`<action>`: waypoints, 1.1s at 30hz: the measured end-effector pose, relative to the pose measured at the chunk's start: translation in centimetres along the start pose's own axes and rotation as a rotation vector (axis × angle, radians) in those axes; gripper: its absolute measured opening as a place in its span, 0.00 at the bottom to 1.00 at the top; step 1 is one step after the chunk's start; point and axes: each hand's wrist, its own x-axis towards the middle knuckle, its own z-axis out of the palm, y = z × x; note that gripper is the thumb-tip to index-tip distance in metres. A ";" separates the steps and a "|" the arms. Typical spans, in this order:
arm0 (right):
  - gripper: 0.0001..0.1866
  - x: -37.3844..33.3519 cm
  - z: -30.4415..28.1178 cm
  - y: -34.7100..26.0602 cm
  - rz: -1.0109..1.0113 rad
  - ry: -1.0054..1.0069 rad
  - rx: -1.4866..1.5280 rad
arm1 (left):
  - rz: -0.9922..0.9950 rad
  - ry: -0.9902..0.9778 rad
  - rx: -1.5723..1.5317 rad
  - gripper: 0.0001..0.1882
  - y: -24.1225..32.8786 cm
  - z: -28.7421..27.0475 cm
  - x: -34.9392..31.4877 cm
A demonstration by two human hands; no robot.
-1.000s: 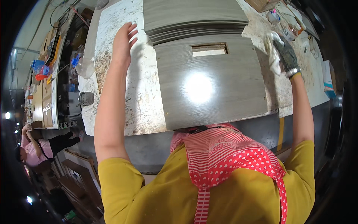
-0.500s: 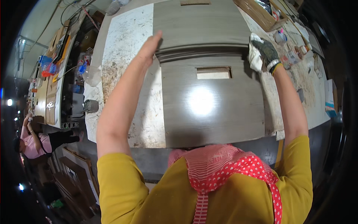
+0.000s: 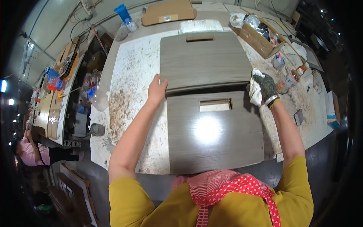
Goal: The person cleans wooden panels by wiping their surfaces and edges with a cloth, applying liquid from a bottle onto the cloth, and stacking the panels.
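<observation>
Fingers of the bare left hand (image 3: pixel 156 90) stand apart from the thumb and lie, it seems, against the left edge of the farther grey panel (image 3: pixel 204 62), which is over the worktop (image 3: pixel 138 64), beyond a nearer panel (image 3: pixel 215 155). It looks stiff and rather heavy; its smooth face may be slippery and easily scratched, so both side edges seem the safest hold. Near its right edge, the gloved right hand (image 3: pixel 268 89) has its fingers closed on a white cloth (image 3: pixel 255 92).
</observation>
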 end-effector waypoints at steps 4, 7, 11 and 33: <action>0.18 -1.6 -2.9 -2.3 -0.553 0.071 -0.358 | -0.092 -0.063 -0.488 0.22 2.9 -1.4 -2.7; 0.16 -6.3 -5.1 -4.7 -0.409 0.038 -0.405 | -0.253 -0.107 -0.726 0.27 5.3 -2.7 -8.5; 0.18 -18.4 -6.6 -5.2 0.177 -0.023 0.076 | -0.225 -0.055 -0.957 0.27 4.8 -3.2 -18.7; 0.26 -26.9 2.0 -13.8 -0.958 -0.396 -0.650 | -0.754 -0.442 -1.012 0.23 0.2 -6.0 -28.6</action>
